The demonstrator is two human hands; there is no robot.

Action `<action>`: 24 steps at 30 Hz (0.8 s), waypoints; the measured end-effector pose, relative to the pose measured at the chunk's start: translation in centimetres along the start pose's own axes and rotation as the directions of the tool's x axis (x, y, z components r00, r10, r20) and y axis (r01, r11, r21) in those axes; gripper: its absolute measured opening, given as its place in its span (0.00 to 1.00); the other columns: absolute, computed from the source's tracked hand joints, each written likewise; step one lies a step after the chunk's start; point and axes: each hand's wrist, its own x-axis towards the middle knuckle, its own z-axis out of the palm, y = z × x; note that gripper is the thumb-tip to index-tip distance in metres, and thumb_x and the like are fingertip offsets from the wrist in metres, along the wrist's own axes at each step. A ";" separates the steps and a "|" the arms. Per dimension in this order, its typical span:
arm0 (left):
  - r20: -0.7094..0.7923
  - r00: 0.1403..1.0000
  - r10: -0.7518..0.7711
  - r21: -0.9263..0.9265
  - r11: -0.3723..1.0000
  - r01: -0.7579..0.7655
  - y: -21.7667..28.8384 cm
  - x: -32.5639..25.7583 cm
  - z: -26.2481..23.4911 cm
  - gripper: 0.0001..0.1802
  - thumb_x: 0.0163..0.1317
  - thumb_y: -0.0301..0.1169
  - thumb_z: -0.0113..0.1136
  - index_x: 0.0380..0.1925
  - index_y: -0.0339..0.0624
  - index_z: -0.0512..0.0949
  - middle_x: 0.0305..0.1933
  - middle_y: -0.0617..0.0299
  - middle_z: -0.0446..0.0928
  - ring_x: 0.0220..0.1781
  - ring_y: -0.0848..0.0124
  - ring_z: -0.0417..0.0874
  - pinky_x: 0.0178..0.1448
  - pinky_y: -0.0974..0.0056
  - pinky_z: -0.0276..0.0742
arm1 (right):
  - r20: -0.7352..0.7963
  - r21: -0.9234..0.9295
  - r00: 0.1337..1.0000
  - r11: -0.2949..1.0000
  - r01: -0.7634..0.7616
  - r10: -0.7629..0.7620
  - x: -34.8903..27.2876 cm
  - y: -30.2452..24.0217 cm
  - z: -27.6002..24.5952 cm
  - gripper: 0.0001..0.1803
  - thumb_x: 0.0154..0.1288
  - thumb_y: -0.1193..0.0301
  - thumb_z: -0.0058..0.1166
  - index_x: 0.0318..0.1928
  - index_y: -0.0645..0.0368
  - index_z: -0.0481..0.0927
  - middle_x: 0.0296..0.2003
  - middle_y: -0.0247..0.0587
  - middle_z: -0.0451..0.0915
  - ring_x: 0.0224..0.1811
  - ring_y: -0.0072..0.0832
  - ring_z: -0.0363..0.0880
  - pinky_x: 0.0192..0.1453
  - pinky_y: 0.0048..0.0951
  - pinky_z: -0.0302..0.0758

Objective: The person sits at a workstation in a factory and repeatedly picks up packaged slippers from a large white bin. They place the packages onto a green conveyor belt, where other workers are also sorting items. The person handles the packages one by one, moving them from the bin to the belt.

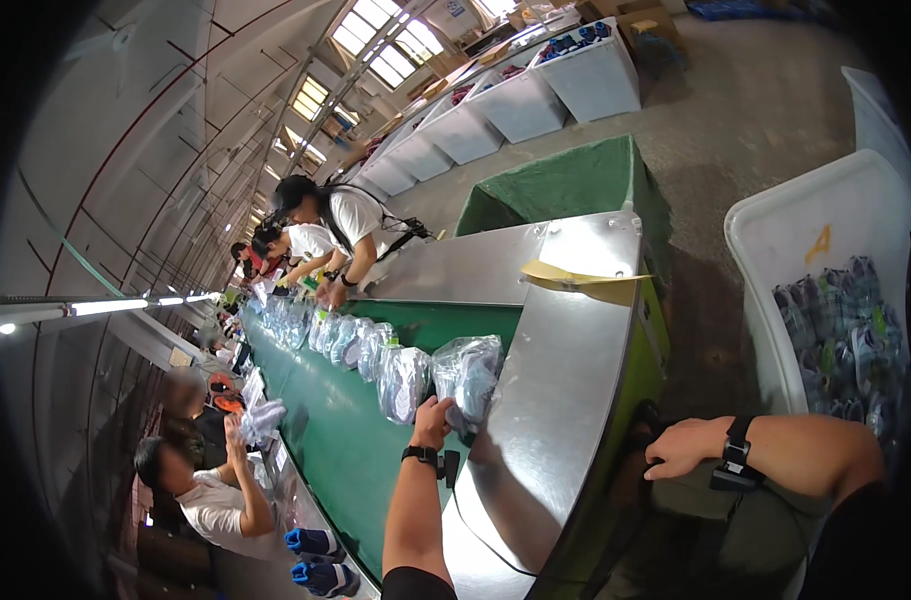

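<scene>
At the near end of the green conveyor belt, my left hand has its fingers closed on the lower edge of a clear plastic bag of shoes. That bag leans by the metal end plate; its far side hides part of my grip. A second bag of shoes stands just left of it, with several more bagged pairs lined up behind. My right hand hangs loosely above my lap, off the table, empty, its fingers apart and slightly bent. Both wrists wear black straps with small devices.
A metal end plate borders the belt, with a yellow sheet on it. Beyond stands a green bin. At right, a white tub holds bagged shoes. Co-workers line the far side; another sits left near blue shoes.
</scene>
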 end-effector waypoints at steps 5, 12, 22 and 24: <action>0.106 0.994 -0.040 -0.173 0.983 0.058 -0.3 -4.0 0.6 0.08 0.70 0.37 0.61 0.37 0.45 0.79 0.26 0.68 0.73 0.22 0.78 0.69 0.24 0.69 0.60 | -0.065 0.004 0.998 1.000 0.010 -0.010 -0.1 0.3 0.0 0.30 0.74 0.42 0.49 0.55 0.54 0.86 0.50 0.51 0.87 0.57 0.50 0.84 0.61 0.51 0.78; -0.062 0.814 0.578 -0.131 0.804 -0.580 -2.3 -14.5 4.3 0.36 0.55 0.18 0.74 0.62 0.38 0.65 0.57 0.54 0.76 0.48 0.68 0.82 0.49 0.65 0.83 | -0.133 0.014 0.991 1.000 0.014 -0.012 -0.2 0.1 -0.1 0.27 0.71 0.44 0.53 0.51 0.53 0.87 0.47 0.52 0.88 0.54 0.53 0.85 0.58 0.54 0.80; 0.034 0.582 0.812 0.538 0.476 -0.695 -4.5 -22.7 7.1 0.34 0.48 0.31 0.78 0.58 0.40 0.80 0.53 0.55 0.64 0.59 0.58 0.69 0.69 0.58 0.66 | -0.244 0.239 0.966 0.960 0.145 -0.085 -0.3 -1.9 -0.7 0.31 0.80 0.48 0.42 0.59 0.64 0.80 0.50 0.59 0.86 0.54 0.58 0.84 0.61 0.54 0.77; 0.062 0.582 0.811 0.526 0.469 -0.709 -4.1 -23.2 7.5 0.32 0.47 0.30 0.78 0.56 0.40 0.81 0.53 0.55 0.64 0.59 0.58 0.69 0.69 0.58 0.67 | -0.294 0.301 0.953 0.939 0.167 -0.075 -0.1 -2.6 -0.7 0.34 0.83 0.46 0.37 0.66 0.64 0.76 0.50 0.55 0.85 0.51 0.51 0.86 0.58 0.48 0.80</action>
